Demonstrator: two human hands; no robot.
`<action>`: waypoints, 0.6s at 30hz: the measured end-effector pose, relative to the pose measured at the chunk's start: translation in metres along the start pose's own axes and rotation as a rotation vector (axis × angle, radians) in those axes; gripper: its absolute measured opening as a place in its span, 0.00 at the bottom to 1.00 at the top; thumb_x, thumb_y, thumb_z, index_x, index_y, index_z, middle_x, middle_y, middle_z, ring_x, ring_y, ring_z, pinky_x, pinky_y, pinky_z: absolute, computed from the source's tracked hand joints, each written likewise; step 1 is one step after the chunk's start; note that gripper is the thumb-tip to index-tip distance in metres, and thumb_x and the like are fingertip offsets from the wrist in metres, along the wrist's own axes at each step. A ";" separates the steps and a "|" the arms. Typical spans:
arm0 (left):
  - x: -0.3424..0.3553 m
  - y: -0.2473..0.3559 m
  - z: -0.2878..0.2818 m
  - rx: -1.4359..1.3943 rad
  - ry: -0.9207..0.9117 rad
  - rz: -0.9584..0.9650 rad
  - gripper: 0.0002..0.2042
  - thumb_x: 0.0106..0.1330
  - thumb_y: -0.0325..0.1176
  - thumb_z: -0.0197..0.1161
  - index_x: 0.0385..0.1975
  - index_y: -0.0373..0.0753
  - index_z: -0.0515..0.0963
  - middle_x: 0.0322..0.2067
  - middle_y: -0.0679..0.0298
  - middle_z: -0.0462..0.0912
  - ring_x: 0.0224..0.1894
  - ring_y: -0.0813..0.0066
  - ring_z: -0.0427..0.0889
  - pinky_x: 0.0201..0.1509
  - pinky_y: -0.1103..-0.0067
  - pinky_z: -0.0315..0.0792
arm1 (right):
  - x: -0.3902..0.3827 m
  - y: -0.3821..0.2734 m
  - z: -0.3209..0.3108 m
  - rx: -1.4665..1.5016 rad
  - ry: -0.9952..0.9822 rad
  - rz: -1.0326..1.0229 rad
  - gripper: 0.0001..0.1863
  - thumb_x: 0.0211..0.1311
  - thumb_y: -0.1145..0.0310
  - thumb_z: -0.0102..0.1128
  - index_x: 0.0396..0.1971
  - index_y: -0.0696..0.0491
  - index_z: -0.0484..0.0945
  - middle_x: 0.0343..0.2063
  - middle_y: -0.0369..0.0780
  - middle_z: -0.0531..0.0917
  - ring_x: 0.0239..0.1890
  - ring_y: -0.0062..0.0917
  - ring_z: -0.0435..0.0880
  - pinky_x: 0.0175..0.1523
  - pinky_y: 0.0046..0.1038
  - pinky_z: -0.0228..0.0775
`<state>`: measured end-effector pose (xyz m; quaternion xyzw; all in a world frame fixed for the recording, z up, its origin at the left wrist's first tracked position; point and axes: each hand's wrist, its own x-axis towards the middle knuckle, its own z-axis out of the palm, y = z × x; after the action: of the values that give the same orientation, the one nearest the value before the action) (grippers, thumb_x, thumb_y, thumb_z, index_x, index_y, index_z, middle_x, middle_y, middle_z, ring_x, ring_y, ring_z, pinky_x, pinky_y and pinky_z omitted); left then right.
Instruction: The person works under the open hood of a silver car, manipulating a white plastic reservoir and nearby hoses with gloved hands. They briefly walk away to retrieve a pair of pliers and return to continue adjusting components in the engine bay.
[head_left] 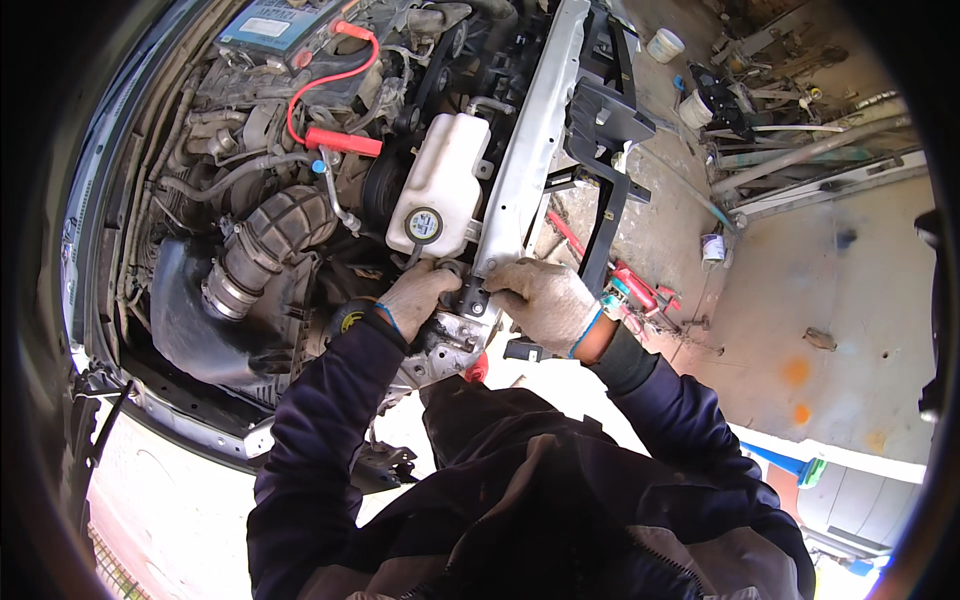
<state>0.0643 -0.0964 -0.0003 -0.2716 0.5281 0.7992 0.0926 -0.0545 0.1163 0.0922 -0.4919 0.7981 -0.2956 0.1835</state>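
Note:
Both my hands wear light knit gloves with blue cuffs and work at the near end of a silver metal crossbar (pixel 522 150). My left hand (pixel 418 298) is closed, its fingertips beside a small black bracket (pixel 472 297) and below a white plastic reservoir (pixel 445 175); what they grip is hidden. Curled over the crossbar's end, on the bracket's right, my right hand (pixel 548 300) is closed too, and I cannot see what its fingers hold. The reservoir has a dark round cap (pixel 423 225). Under the bracket is a metal body panel (pixel 440 352).
Left of my hands lie a ribbed air intake hose (pixel 275 240) and a black plastic housing (pixel 195 310). Farther back are a battery (pixel 275 28) and a red cable (pixel 295 95). A black plastic frame (pixel 605 125) borders the crossbar. A red tool (pixel 640 288) lies on the floor.

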 end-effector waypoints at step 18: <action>0.031 -0.045 -0.016 0.196 0.069 0.125 0.25 0.65 0.39 0.65 0.53 0.23 0.81 0.46 0.43 0.86 0.49 0.52 0.84 0.58 0.65 0.78 | 0.016 -0.014 0.003 -0.190 -0.030 -0.137 0.08 0.69 0.71 0.71 0.45 0.51 0.90 0.40 0.46 0.88 0.44 0.46 0.91 0.52 0.44 0.85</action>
<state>0.0628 -0.0961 -0.0571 -0.2552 0.6225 0.7381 0.0507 -0.0507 0.0966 0.0992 -0.5647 0.7844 -0.2230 0.1273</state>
